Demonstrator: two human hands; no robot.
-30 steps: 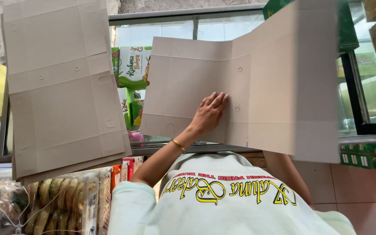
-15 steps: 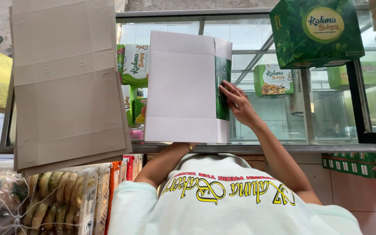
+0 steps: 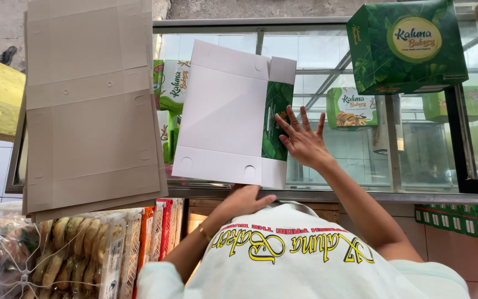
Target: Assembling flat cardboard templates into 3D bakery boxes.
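Holding a carton blank (image 3: 222, 119) up over the glass display counter (image 3: 372, 185), white inner face toward the camera, roughly centre of view. Judged as partly erected only: green printed side panel (image 3: 276, 119) turned in along the right-hand crease, main panel otherwise flat. End flaps at top and bottom lying in plane with the main panel, none tucked, no corner locked. No closed box shape yet; most of the folding judged outstanding.

Right hand (image 3: 304, 143) laid open, fingers spread wide, fingertips pressing against the green side panel at its outer edge. Left hand (image 3: 245, 200) set under the lower edge of the blank, fingers curled; touching the bottom flap, but whether pinching or merely propping cannot be told from this angle.

Noted around the work:
- Finished green box (image 3: 408, 47) of matching print, fully closed, resting on the counter top to the right, well apart from the blank.
- Further green boxes (image 3: 355, 108) seen through the glass inside the counter.
- Stack of flat brown cardboard sheets (image 3: 92, 111) to the left, just beside the blank, unfolded.
- Bagged baked goods (image 3: 73, 249) at lower left, below the cardboard stack.
- Row of flattened green cartons (image 3: 460, 218) at lower right, beneath the counter edge.
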